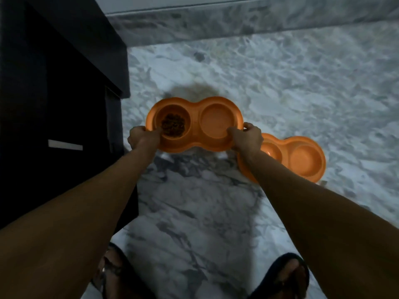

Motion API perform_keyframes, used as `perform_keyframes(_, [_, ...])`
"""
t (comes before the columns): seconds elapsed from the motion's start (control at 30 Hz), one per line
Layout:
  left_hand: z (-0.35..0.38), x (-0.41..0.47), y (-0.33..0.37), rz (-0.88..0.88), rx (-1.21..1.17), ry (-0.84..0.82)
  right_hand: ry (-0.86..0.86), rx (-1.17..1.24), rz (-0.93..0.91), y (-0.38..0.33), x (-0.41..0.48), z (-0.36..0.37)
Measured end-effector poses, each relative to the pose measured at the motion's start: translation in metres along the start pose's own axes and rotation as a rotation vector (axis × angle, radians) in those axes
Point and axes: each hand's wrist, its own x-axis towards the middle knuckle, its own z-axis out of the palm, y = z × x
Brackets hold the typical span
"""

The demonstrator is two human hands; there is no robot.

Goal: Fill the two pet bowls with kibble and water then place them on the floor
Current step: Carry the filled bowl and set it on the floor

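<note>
Two orange double bowls in play. Nearer one [195, 124] up off the marble floor [302, 87], level, carried out in front between both arms. Left hand [143, 138] clamped on the left end of its rim, thumb hooked over toward the left well. Right hand [247, 137] clamped on the right end, fingers curled over the edge, thumb inside the rim. Both grips tight, nothing loose.

Kibble [173, 125] heaped dark brown in the left well, filling the bottom. Right well smooth and glossy; water in it or not, cannot tell at this blur. Shadow of the carried bowl falling on the floor just beyond its far edge.

Second double bowl [302, 160] down on the floor to the right, partly hidden behind the right forearm, both wells showing orange, contents not readable. Close beside the carried one in the view, lower and nearer to the feet.

Dark cabinet [54, 93] filling the left side, pale handle bar [65, 145] on its front. Grey marble step or ledge [237, 20] running across the top. Two sandalled feet at the bottom edge, left foot [112, 275] and right foot [287, 277], planted on the marble.
</note>
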Motion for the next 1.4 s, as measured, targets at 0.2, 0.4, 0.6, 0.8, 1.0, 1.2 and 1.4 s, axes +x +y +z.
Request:
perform_keyframes(0.2, [0.012,0.022,-0.02,-0.044,0.024,-0.024,-0.045,-0.017,0.026,0.025,0.017,0.028])
perform_keyframes(0.4, [0.019,0.029,-0.032,-0.081,0.03,0.005,-0.042,-0.042,0.032,0.033,0.016,0.037])
perform_keyframes(0.6, [0.024,0.036,-0.043,-0.122,-0.014,0.008,-0.009,-0.083,0.034,0.037,0.02,0.044])
perform_keyframes(0.8, [0.033,0.01,-0.032,-0.193,-0.023,0.117,0.006,-0.06,0.012,0.032,0.017,0.022])
perform_keyframes(1.0, [0.069,-0.064,-0.002,-0.161,-0.105,0.168,0.138,-0.02,0.023,0.031,0.024,-0.061])
perform_keyframes(1.2, [0.149,-0.144,-0.009,-0.021,-0.029,-0.08,0.305,-0.176,0.115,0.079,0.051,-0.155])
perform_keyframes(1.4, [0.214,-0.174,-0.024,-0.099,0.028,-0.21,0.248,-0.203,0.235,0.137,0.077,-0.188])
